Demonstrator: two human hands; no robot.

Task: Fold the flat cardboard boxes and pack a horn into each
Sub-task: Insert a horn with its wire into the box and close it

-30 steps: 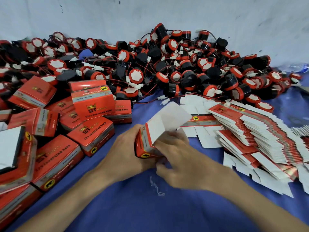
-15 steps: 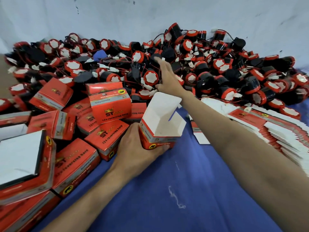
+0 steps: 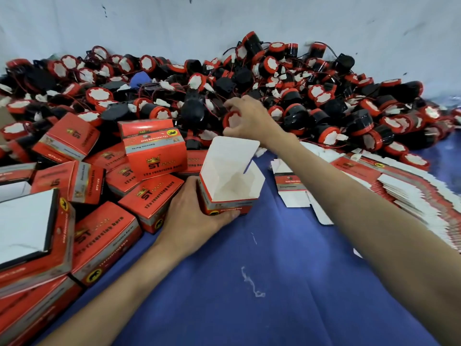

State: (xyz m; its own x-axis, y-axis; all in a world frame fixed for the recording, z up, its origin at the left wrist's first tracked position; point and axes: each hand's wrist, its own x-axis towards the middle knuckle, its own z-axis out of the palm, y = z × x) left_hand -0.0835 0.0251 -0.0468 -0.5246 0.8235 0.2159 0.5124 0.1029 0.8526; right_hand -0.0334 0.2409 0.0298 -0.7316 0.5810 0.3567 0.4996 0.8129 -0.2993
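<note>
Blue cloth [image 3: 287, 283]: covers the work surface, with a pale wall [image 3: 224, 21] behind.
Closed boxes [image 3: 154, 156]: red, printed, heaped at the left.
Left hand [image 3: 194, 216]: fingers curled round the base of the open box [image 3: 229, 191], which stands upright on the cloth with its top flap raised and its white inside showing.
Right hand [image 3: 249, 118]: reaches past that box, fingers and thumb clamped on a red-rimmed horn [image 3: 230, 119].
Horn heap [image 3: 324, 96]: black and red, wired, piled along the wall; the gripped horn is at its near edge.
Flat boxes [image 3: 399, 186]: a fanned stack at the right.

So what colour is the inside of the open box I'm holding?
Plain white inside the open red cardboard box, shown in the head view.
</note>
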